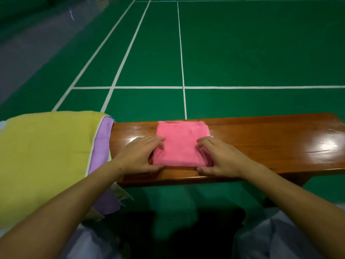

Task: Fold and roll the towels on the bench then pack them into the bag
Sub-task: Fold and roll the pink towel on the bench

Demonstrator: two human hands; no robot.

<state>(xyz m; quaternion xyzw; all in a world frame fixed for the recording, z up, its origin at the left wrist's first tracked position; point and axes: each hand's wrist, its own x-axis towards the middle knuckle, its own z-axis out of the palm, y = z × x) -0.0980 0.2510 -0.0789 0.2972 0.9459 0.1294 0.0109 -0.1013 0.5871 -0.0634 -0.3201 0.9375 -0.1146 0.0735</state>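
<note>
A green court floor (242, 53) with white lines stretches away beyond both hands. Under the hands runs a glossy wooden bench (261, 146), extending far to the right of the right hand.

Well to the left of the left hand, a yellow towel (43, 156) is draped over the bench end, and a purple towel (101, 143) lies under it — its edge shows along the yellow one's side nearest the left hand and hangs down below the bench.

Between the hands lies a pink towel (180, 144), folded into a flat square on the bench top, its far edge reaching past the fingertips.

The left hand (141, 156) grips the towel's left near corner: fingers curled over the top, thumb along the near edge. The right hand (218, 157) grips the right near corner the same way — fingers bent onto the cloth, thumb flat on the bench at the near edge, with the fabric bunched under its fingers.
</note>
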